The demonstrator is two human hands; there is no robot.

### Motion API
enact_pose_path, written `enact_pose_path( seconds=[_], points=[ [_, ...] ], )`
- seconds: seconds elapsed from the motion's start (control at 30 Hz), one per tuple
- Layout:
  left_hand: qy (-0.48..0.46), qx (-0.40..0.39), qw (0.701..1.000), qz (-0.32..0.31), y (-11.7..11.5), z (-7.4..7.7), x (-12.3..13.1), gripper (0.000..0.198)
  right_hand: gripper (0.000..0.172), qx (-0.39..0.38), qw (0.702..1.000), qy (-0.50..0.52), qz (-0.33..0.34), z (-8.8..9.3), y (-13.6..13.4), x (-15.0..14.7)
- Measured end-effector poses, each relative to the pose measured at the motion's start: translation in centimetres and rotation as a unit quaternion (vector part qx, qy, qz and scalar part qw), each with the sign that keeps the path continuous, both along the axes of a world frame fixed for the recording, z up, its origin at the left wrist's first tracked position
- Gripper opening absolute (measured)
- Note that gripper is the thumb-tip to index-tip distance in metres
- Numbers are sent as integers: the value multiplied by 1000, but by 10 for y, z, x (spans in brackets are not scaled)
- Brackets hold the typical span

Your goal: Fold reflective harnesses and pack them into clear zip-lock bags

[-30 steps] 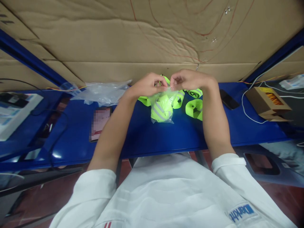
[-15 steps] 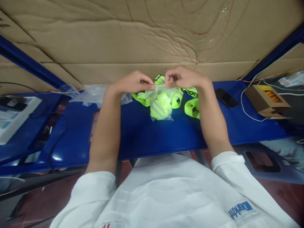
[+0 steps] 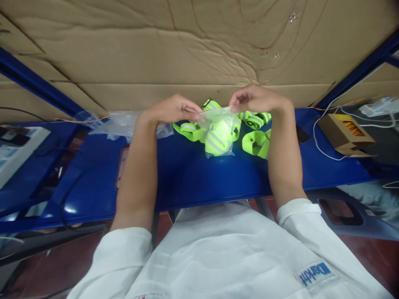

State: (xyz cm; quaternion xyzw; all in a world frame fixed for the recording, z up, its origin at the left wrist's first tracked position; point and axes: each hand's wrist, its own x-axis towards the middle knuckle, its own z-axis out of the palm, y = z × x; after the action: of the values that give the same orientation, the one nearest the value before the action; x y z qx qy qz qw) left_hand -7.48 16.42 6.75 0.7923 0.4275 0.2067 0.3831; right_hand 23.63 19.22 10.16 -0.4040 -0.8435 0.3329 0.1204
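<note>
A clear plastic bag (image 3: 215,116) hangs by its top edge between my two hands. Inside it is a rolled neon-yellow reflective strap (image 3: 217,139) with grey stripes. My left hand (image 3: 179,109) pinches the bag's left top corner. At the right top corner, the fingertips of my right hand (image 3: 249,99) are closed on the edge. Behind and beside the bag lie several more yellow straps, among them a loose coil (image 3: 256,143) close to my right forearm and a rolled one (image 3: 254,118) behind it.
Clear plastic bags (image 3: 121,124) lie left of my left forearm on the blue table (image 3: 199,182). A phone (image 3: 122,166) is partly hidden by that forearm; a dark phone (image 3: 302,134) lies right. An open cardboard box (image 3: 346,135) and a white cable stand farther right. Cardboard (image 3: 124,54) walls the back.
My right hand has moved right along the bag's top edge, away from my left hand, so the edge is now stretched wider. The bag with the strap has shifted slightly right.
</note>
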Motion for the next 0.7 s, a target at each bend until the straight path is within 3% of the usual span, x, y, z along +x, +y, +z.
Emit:
enact_pose_path(
  seconds=[0.2, 0.37, 0.53, 0.7],
  points=[
    [-21, 21, 999, -14, 4, -7, 13, 20, 10, -13, 999, -31, -18, 4, -2, 7],
    [-30, 49, 998, 4, 8, -12, 16, 21, 16, -11, 1000, -13, -19, 7, -5, 9],
    [-68, 48, 997, -2, 6, -6, 9, 52, 20, -15, 985, 168, -32, 17, -14, 32],
    [-26, 56, 998, 9, 10, -10, 9, 50, 14, 67, 911, 369, -173, 22, -16, 68]
  ],
)
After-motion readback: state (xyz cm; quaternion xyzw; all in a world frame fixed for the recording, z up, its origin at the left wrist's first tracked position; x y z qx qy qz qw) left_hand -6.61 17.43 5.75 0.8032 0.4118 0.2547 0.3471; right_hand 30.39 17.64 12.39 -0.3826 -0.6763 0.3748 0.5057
